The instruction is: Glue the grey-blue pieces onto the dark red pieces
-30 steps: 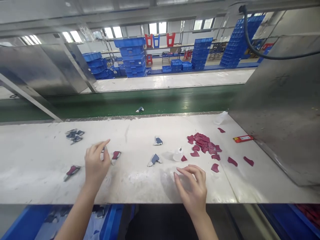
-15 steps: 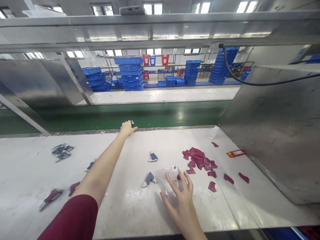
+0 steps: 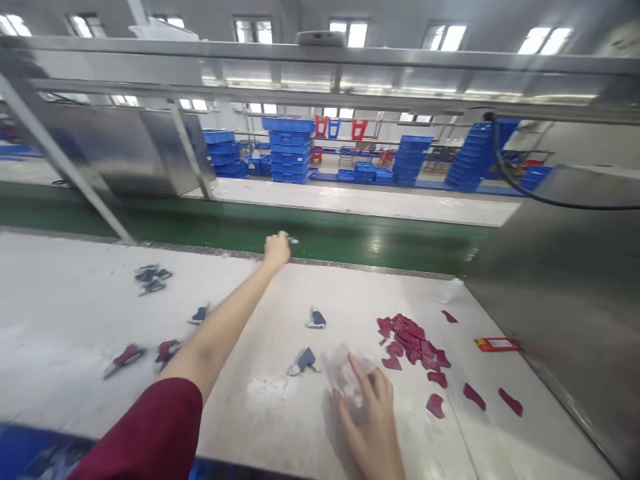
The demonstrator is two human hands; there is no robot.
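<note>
My left hand (image 3: 277, 250) reaches to the near edge of the green belt (image 3: 225, 223), its fingers curled closed. A small grey-and-white piece (image 3: 293, 241) shows right at its fingertips; I cannot tell whether it is gripped or lies on the belt. Blurred by motion, my right hand (image 3: 369, 403) has thumb and fingers around a translucent plastic bottle (image 3: 347, 373) above the white tabletop. Left of the bottle lie two blue-and-white cut pieces, one nearer (image 3: 304, 361) and one farther (image 3: 317, 318). To its right is a loose pile of maroon pieces (image 3: 410, 339).
Several dark blue pieces (image 3: 153, 277) and maroon-topped pieces (image 3: 125, 357) lie on the left. At the right are a red-and-yellow packet (image 3: 497, 344), a small clear container (image 3: 449, 291) and a metal panel (image 3: 560, 287). Overhead runs a metal beam (image 3: 280, 67).
The view has swung left, so things sit farther right. My left thumb has folded in from its spread position. The fingers of my right hand have come closer around the bottle.
</note>
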